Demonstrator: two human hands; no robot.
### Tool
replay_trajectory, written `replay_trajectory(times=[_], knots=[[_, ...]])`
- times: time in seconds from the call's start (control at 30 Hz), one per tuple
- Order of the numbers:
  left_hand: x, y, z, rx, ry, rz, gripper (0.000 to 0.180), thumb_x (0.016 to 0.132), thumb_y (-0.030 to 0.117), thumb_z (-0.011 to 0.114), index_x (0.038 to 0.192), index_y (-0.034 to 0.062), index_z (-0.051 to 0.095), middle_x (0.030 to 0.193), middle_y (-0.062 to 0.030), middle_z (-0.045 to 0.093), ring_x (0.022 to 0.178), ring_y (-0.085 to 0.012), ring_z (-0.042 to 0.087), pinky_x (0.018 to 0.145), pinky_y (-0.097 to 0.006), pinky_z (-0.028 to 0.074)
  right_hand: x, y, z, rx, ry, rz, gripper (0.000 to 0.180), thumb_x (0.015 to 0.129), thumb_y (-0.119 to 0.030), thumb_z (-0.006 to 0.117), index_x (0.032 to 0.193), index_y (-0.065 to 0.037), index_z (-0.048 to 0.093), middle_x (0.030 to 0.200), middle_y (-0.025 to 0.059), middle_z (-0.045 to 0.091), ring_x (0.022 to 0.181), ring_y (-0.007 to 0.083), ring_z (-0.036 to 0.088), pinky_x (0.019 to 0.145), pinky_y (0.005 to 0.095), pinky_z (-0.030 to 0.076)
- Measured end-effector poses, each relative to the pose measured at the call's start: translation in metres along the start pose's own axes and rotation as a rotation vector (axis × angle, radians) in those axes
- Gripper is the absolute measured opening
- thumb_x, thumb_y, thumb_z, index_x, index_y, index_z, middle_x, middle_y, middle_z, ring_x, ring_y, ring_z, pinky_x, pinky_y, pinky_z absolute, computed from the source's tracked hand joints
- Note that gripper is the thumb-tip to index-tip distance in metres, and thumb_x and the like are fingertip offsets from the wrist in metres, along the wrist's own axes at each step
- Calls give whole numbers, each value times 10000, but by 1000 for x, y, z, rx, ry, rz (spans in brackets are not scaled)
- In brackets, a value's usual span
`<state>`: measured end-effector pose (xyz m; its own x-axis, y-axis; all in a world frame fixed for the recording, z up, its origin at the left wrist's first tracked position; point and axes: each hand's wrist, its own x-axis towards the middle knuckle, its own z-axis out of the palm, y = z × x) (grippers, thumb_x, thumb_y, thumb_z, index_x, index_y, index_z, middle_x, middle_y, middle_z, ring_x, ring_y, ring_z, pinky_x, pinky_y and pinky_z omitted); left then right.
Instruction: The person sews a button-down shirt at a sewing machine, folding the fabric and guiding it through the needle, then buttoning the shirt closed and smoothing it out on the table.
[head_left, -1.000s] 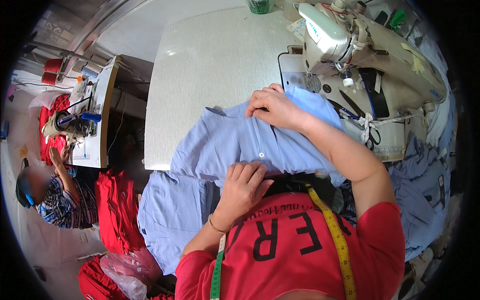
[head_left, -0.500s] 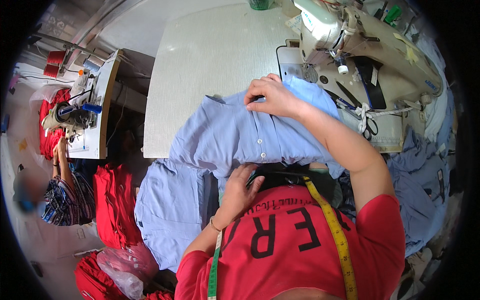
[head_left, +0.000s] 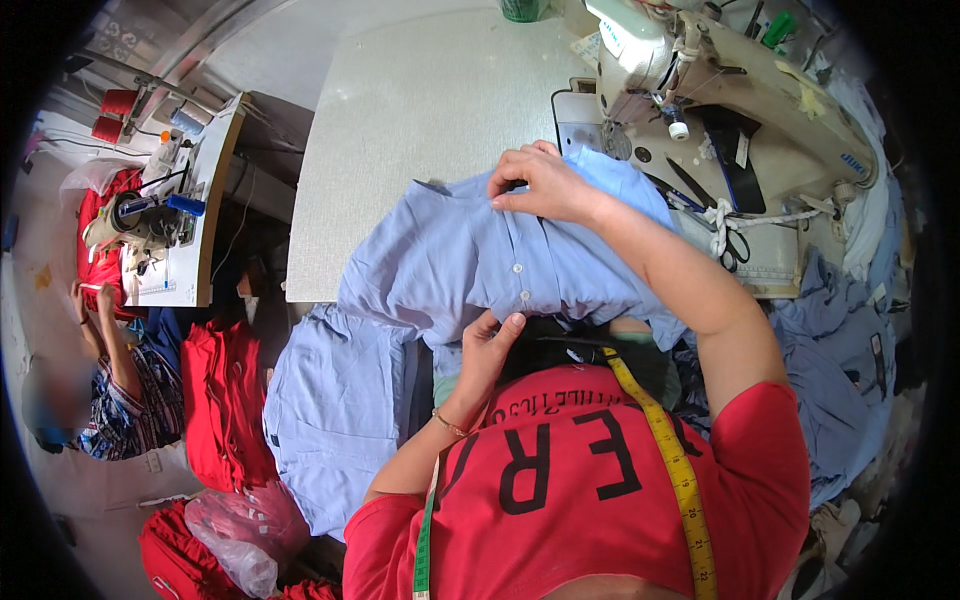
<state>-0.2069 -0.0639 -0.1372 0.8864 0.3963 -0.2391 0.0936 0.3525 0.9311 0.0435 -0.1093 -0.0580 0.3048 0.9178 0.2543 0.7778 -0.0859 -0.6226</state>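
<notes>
A light-blue buttoned shirt (head_left: 430,255) lies over the near edge of the pale worktable (head_left: 400,110), its placket and white buttons facing up. My right hand (head_left: 540,183) pinches the top of the placket near the collar, thumb and fingers closed on the cloth. At the shirt's lower front edge, my left hand (head_left: 485,355) has its thumb and index finger on the cloth below the buttons; its other fingers are partly hidden. A yellow measuring tape (head_left: 675,455) hangs over my red shirt.
A sewing machine (head_left: 790,100) stands at the right rear, with black-handled scissors (head_left: 735,250) nearby. Blue garments (head_left: 335,420) hang at left and more blue cloth (head_left: 830,370) lies right. Beyond, a co-worker's hands (head_left: 98,310) are by red cloth and another sewing machine (head_left: 140,215).
My left hand has moved up onto the shirt's lower edge, closing thumb and finger there. My right hand keeps its pinch. The co-worker's hands have shifted.
</notes>
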Motion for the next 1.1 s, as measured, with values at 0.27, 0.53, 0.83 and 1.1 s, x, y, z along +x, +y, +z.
replay_trajectory(times=[0.27, 0.53, 0.83, 1.1], knots=[[2, 7, 10, -61, -75, -58, 200, 890, 143, 657, 1048, 22, 684, 998, -24, 681, 894, -84, 600, 835, -256, 457, -1, -3, 0, -2, 15, 6, 131, 760, -259, 703, 833, -152, 681, 860, 1, 612, 937, 173, 572, 950, 369, 283], [-5, 17, 11, -28, -82, -90, 162, 878, 100, 627, 983, -13, 677, 916, 9, 672, 828, -53, 573, 769, -233, 449, -2, -6, 3, 4, 40, 24, 90, 754, -221, 686, 801, -145, 670, 839, -6, 615, 913, 167, 576, 938, 359, 292], [-5, 13, 5, -163, -124, -199, 147, 831, 93, 629, 945, 31, 697, 892, -13, 687, 823, -96, 608, 777, -246, 443, 0, -11, 5, -6, 67, 45, 68, 751, -177, 677, 761, -124, 637, 800, -20, 603, 837, 148, 571, 932, 341, 288], [-4, 9, 7, -190, -124, -189, 146, 847, 94, 629, 959, 25, 693, 894, -21, 690, 833, -102, 616, 785, -245, 453, 2, -10, 4, -11, 33, 63, 79, 748, -188, 684, 758, -123, 641, 797, -25, 599, 846, 149, 559, 941, 340, 273]])
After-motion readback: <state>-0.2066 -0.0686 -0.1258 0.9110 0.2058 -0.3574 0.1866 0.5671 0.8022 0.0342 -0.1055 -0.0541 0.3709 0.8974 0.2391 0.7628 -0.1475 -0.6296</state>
